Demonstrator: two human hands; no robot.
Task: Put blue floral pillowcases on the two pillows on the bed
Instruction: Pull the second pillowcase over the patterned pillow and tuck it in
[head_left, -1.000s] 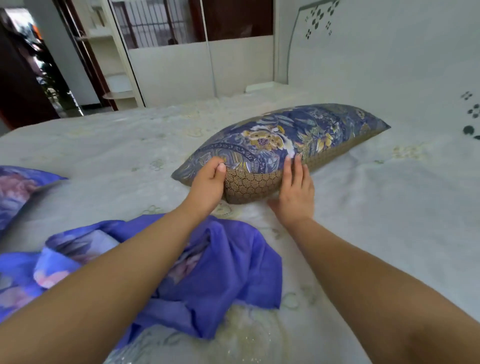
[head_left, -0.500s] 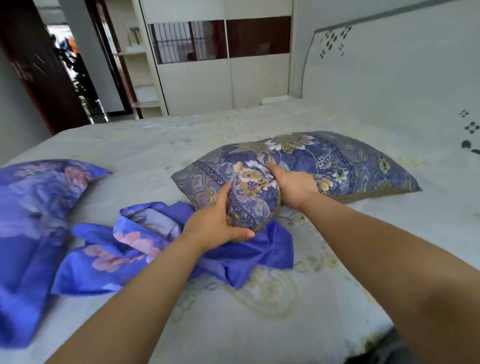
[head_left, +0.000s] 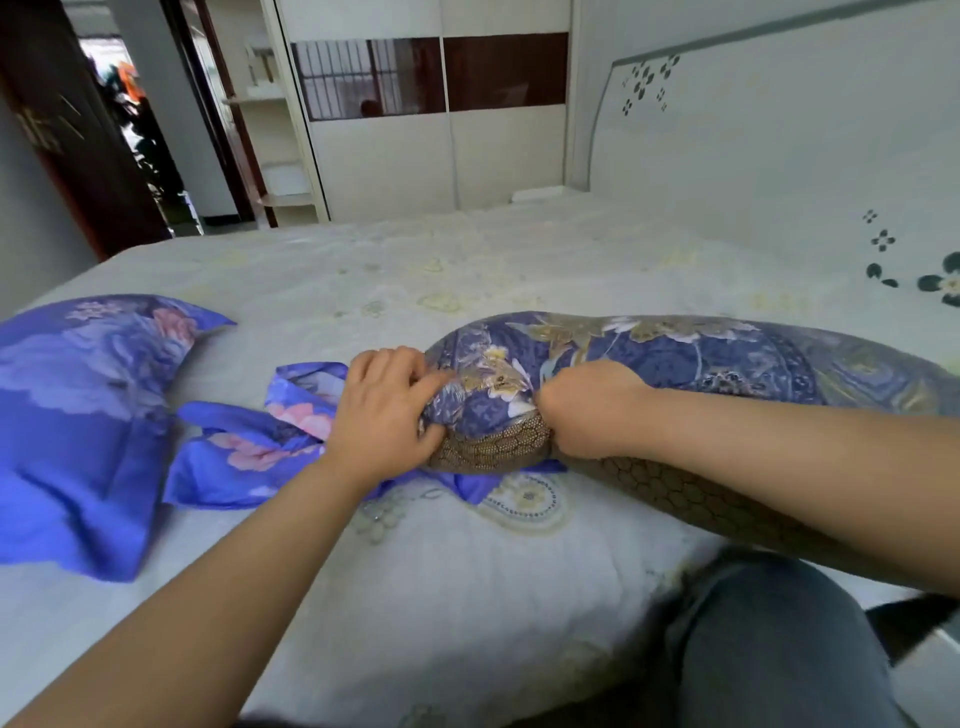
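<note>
Both hands squeeze the near end of the patterned pillow (head_left: 649, 358): my left hand (head_left: 382, 415) has its fingers curled over the top corner and thumb tucked under the brown honeycomb edge, and my right hand (head_left: 587, 410) is bunched tight into the fabric just beside it, knuckles toward me. That end of the pillow is pinched narrow between the two hands, and the rest of it stretches away to the right along the bed (head_left: 467, 571), passing under my right forearm. Its top face is dark blue with gold and white flowers; its lower side is brown mesh-patterned cloth.

Under and just left of the gripped end lies an empty blue floral pillowcase (head_left: 249, 447), crumpled flat on the quilt, with a corner poking out beneath the pillow. Further left, well apart from my hands, sits a second pillow (head_left: 88, 395) covered in the same blue floral cloth. My knee in grey trousers (head_left: 769, 639) is at the bed's near edge. Behind the bed stand a white headboard (head_left: 779, 156) with flower motifs and a wardrobe (head_left: 415, 156).
</note>
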